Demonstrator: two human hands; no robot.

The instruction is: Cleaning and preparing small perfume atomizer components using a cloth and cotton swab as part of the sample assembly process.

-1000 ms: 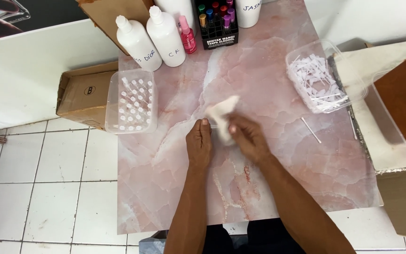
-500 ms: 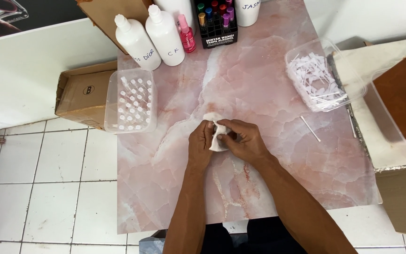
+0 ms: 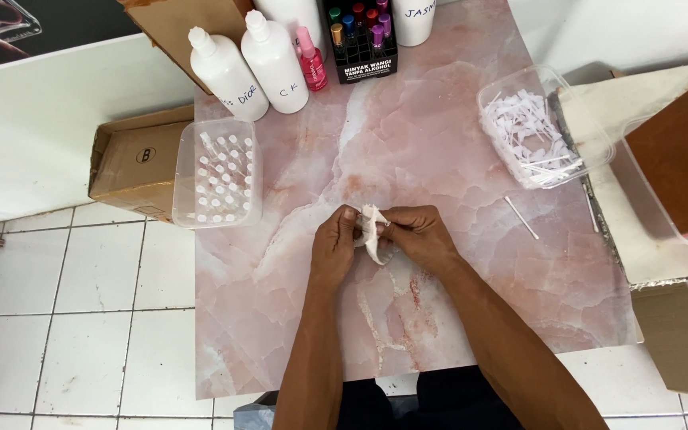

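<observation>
Over the middle of a pink marble-patterned table (image 3: 455,143), both hands pinch a small crumpled white cloth (image 3: 373,232). My left hand (image 3: 334,248) grips its left side with fingers curled. On the right side, my right hand (image 3: 424,235) holds the cloth between thumb and fingertips. The cloth hangs bunched between the two hands, just above the tabletop. Whatever may be wrapped inside it is hidden.
A clear tub of small white-capped vials (image 3: 218,173) sits at the table's left edge. Two white bottles (image 3: 248,68), a pink spray bottle (image 3: 311,62) and a black box of small bottles (image 3: 360,36) stand at the back. A clear tub of white strips (image 3: 537,131) and one loose strip (image 3: 521,218) lie right.
The cloth was spread looser a second ago; both hands have drawn together and bunched it tighter between them, staying at the table's middle.
</observation>
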